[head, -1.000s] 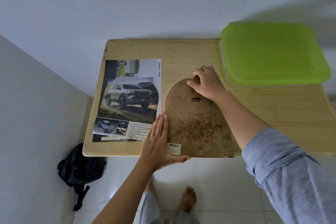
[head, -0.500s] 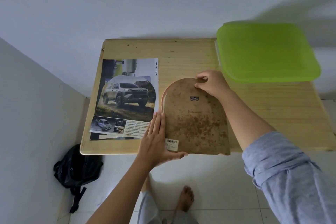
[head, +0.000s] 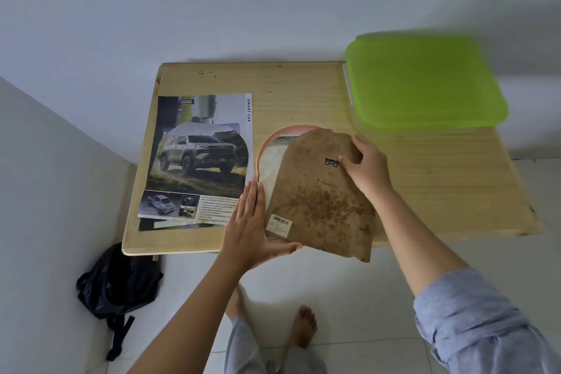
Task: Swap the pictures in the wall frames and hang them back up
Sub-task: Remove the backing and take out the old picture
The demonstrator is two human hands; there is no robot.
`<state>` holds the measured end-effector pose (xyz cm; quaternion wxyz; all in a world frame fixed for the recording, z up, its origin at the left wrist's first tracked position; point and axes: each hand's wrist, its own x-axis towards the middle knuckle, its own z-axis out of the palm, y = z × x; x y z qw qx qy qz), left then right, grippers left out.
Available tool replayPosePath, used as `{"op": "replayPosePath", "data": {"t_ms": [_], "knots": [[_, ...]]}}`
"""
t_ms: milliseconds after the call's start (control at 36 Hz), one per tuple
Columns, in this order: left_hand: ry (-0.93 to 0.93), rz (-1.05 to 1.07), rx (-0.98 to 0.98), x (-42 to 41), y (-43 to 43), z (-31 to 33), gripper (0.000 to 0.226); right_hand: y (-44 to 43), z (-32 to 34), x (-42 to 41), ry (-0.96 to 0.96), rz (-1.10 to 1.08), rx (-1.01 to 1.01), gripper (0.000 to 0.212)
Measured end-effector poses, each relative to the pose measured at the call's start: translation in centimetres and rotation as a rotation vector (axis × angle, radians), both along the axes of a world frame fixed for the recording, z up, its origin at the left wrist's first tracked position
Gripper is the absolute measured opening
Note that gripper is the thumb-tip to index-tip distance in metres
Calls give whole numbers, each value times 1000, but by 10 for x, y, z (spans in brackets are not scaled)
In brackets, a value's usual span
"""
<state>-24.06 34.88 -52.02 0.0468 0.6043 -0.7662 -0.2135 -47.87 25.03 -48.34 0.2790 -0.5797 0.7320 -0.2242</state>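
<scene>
Your right grip (head: 368, 165) pinches the brown, stained backing (head: 318, 200) at its far right edge. The thumb lies on top, just beside the small metal hanger (head: 331, 163), and the fingers curl round the rim. The backing sits askew over the frame (head: 263, 146), swung to the right. On the left this leaves the frame's pink arched rim bare, along with a pale strip of the picture (head: 274, 158) inside it. The backing's torn near corner juts past the bench's (head: 440, 191) near edge. A barcode label (head: 279, 223) is stuck at its near left corner.

Your left grip (head: 252, 228) holds nothing. Its fingers are straight and together, laid flat along the frame's left side, and the thumb is spread out along the near edge below the label.

The frame lies face down near the middle of the bench, at the near edge. Just left of it, a car poster (head: 200, 158) lies flat, its right edge touching your left fingertips. A green lid (head: 425, 85) sits at the far right corner, well apart from both grips.

On the floor, a black bag (head: 118, 282) slumps against the left wall, and your bare foot (head: 303, 325) shows below the bench.
</scene>
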Motion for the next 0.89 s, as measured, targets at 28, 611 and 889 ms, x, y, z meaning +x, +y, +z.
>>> {"op": "replayPosePath", "data": {"t_ms": [28,611,889], "knots": [[3,-1,4,0,0,0,136,6,-4,-4,4,-23,-6,59],[19,-13,6,-2,-1,1,138,101,-10,-24,-398,-527,-27,42],[-6,-27,3,-2,-2,-4,136,113,1,-104,-176,-613,-32,41]]}}
